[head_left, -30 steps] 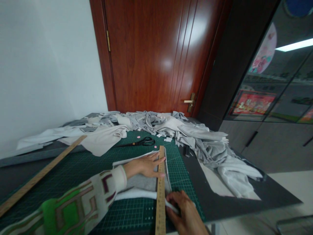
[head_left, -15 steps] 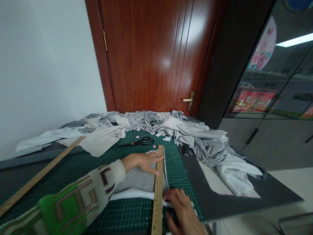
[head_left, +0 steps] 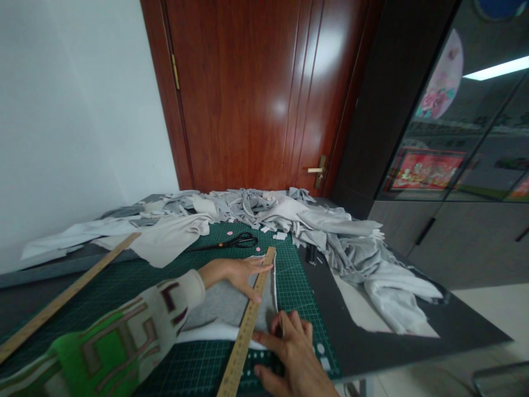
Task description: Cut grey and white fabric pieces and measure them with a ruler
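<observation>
My left hand (head_left: 236, 275) lies with spread fingers across the upper part of a wooden ruler (head_left: 243, 333), which rests at a slant on grey fabric (head_left: 215, 306). The fabric's white edge shows to the right of the ruler and along its lower side. My right hand (head_left: 291, 347) is at the fabric's lower right corner, its fingers bent and one fingertip by the ruler's edge. Something dark shows under its palm, too hidden to name. Black scissors (head_left: 242, 240) lie beyond on the green cutting mat (head_left: 293, 281).
Heaps of grey and white fabric scraps (head_left: 256, 207) line the table's far side and right. A second wooden ruler (head_left: 70, 295) lies at the left. A dark small object (head_left: 311, 254) sits right of the mat. A wooden door (head_left: 248, 94) stands behind.
The ruler's near end has swung left, so it now lies slanted over the fabric. My right hand has shifted slightly up and left, with its fingers lifted and more bent.
</observation>
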`<state>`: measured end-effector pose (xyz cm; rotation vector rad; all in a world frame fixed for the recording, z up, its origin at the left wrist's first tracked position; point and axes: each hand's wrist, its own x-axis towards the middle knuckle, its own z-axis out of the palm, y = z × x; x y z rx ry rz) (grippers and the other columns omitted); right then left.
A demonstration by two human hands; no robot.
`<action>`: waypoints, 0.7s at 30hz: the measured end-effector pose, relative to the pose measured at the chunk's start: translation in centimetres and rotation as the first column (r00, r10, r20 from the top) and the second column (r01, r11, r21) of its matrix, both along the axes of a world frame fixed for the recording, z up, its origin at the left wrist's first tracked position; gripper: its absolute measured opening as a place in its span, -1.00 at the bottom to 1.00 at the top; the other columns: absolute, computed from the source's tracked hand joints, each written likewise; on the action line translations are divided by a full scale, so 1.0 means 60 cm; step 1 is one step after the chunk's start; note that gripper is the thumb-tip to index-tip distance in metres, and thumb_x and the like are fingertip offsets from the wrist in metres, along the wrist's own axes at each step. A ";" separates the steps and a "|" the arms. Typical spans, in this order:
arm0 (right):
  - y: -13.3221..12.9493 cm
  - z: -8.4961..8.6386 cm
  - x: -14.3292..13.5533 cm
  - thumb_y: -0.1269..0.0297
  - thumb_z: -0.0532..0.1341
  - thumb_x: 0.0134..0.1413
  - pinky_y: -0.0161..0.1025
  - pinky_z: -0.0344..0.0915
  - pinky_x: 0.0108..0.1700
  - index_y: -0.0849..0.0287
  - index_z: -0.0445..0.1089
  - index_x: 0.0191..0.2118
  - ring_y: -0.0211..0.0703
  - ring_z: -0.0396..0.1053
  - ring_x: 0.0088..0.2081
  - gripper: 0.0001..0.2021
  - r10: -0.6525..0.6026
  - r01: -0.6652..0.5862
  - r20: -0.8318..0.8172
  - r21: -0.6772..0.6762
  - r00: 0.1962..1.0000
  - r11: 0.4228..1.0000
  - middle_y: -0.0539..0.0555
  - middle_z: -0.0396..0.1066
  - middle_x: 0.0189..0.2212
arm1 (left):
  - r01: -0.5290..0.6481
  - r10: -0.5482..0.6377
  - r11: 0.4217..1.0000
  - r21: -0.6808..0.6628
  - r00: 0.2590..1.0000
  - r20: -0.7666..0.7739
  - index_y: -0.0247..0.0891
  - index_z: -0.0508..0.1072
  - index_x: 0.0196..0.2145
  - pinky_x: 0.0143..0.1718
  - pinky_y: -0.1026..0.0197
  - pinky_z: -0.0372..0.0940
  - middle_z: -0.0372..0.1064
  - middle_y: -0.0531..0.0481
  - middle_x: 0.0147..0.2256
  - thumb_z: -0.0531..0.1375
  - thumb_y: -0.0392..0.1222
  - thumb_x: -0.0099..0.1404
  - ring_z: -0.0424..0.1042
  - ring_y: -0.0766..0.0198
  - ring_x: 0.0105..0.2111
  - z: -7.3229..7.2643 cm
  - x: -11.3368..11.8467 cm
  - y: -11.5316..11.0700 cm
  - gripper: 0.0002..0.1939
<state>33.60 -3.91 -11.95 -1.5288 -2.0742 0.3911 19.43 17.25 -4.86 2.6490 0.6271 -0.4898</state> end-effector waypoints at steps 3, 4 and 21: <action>-0.001 -0.024 -0.016 0.20 0.34 -0.07 0.05 0.14 -0.05 -0.11 0.40 -0.05 0.14 0.29 -0.03 -0.62 0.012 -0.009 -0.041 0.074 0.999 0.997 0.06 0.37 -0.08 | 0.003 -0.003 1.000 -0.015 1.000 0.002 -0.21 -0.22 0.37 0.32 -0.07 -0.29 -0.50 -0.25 0.39 0.27 0.40 0.01 -0.43 -0.05 0.37 0.002 -0.003 0.003 0.21; 0.000 -0.034 -0.026 0.28 0.32 -0.09 0.06 0.13 -0.02 -0.04 0.40 -0.10 0.14 0.29 -0.02 -0.65 -0.011 0.019 -0.073 0.120 0.997 0.993 0.05 0.40 -0.09 | 0.004 -0.004 1.000 -0.020 1.000 0.003 -0.21 -0.22 0.38 0.31 -0.08 -0.29 -0.50 -0.26 0.39 0.27 0.39 0.01 -0.43 -0.05 0.37 0.003 -0.004 0.003 0.21; 0.004 -0.036 -0.045 0.45 0.22 -0.13 -0.18 0.36 -0.05 0.06 0.34 0.11 -0.04 0.36 -0.11 -0.43 0.090 -0.105 -0.177 -0.075 0.980 0.992 0.11 0.33 -0.16 | 0.008 -0.007 0.999 -0.043 0.999 0.039 -0.23 -0.14 0.37 0.31 -0.07 -0.27 -0.44 -0.24 0.39 0.34 0.27 0.01 -0.36 -0.10 0.36 0.003 -0.010 0.013 0.17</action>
